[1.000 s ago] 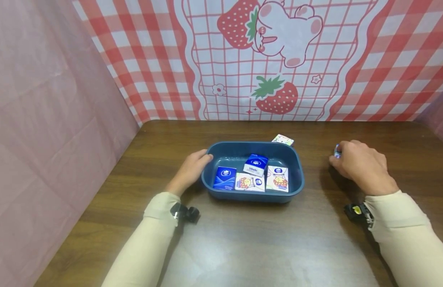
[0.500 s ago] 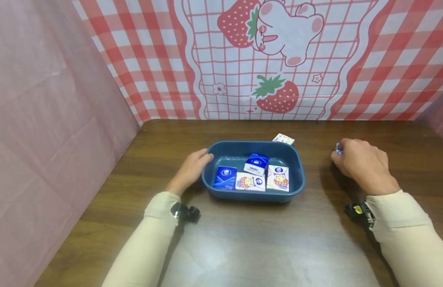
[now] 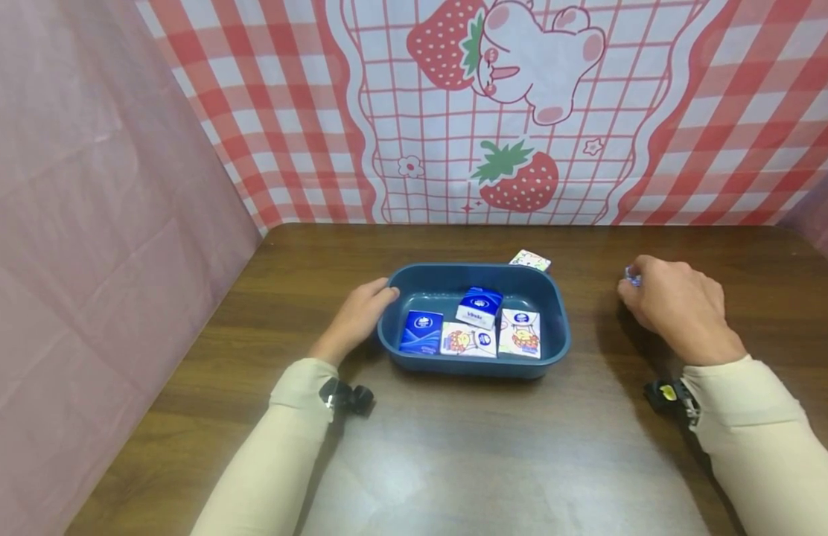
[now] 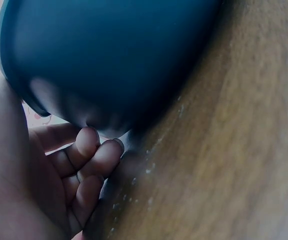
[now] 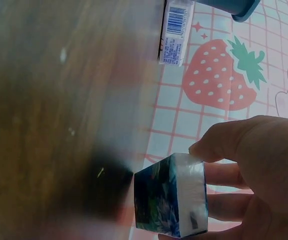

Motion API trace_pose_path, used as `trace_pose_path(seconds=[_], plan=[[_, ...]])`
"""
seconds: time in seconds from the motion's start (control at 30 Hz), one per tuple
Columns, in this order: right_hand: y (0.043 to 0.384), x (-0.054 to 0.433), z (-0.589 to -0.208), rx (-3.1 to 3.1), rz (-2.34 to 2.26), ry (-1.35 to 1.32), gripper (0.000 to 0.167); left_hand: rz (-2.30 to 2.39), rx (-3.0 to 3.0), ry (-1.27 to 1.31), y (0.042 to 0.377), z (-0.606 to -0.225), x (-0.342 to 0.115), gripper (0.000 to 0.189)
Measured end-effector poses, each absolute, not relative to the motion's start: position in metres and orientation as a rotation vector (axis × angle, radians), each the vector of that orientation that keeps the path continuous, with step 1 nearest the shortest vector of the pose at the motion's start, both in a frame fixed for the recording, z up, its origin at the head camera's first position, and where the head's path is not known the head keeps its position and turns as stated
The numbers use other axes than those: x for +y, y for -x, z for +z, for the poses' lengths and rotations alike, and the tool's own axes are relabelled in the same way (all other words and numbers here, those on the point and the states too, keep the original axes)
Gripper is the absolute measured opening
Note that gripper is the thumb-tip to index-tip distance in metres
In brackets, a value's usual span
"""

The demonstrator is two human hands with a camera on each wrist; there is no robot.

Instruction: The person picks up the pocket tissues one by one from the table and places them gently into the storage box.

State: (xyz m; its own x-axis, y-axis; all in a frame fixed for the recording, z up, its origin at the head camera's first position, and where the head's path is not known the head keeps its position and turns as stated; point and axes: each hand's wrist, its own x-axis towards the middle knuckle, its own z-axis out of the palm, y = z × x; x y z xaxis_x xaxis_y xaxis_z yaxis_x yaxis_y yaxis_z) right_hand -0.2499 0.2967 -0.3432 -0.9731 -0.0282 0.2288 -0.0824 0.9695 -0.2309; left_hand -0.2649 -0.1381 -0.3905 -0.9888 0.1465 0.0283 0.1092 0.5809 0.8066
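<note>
My left hand point(image 3: 357, 316) holds the left end of a dark blue plastic basin point(image 3: 473, 365), its thumb over the rim. In the left wrist view its curled fingers point(image 4: 86, 145) lie against the basin's outer wall point(image 4: 114, 60). At the right, my right hand point(image 3: 678, 309) grips a small tissue pack point(image 3: 631, 277) close over the table. The right wrist view shows this tissue pack point(image 5: 159, 200) with a dark blue floral side and a whitish end, between thumb and fingers. In the basin lie blue tissue packs point(image 3: 421, 332) and white cartoon-printed packs point(image 3: 519, 333).
Another white printed tissue pack point(image 3: 530, 260) lies behind the basin's back right corner, partly hidden by the rim. Its barcode side point(image 5: 175, 32) shows in the right wrist view. A checked strawberry cloth point(image 3: 307, 112) hangs behind the wooden table point(image 3: 454, 447), and a pink cloth point(image 3: 106, 186) at the left.
Both hands and the basin stay almost in place. The tissue pack in my right hand has tilted slightly between the fingers.
</note>
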Motion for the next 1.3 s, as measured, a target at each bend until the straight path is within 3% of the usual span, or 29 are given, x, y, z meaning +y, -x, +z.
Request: trace_pose_path(seconds=[0.5,1.3], plan=[[0.251,0.291,-0.342,-2.906,0.383,-0.094,0.038,1.398,2.775,-0.24,0.267,-0.391,-0.138,0.048],[0.252,0.283,-0.343,-2.832,0.438,-0.063,0.046,1.423,2.75,-0.222,0.265,-0.391,-0.139,0.044]])
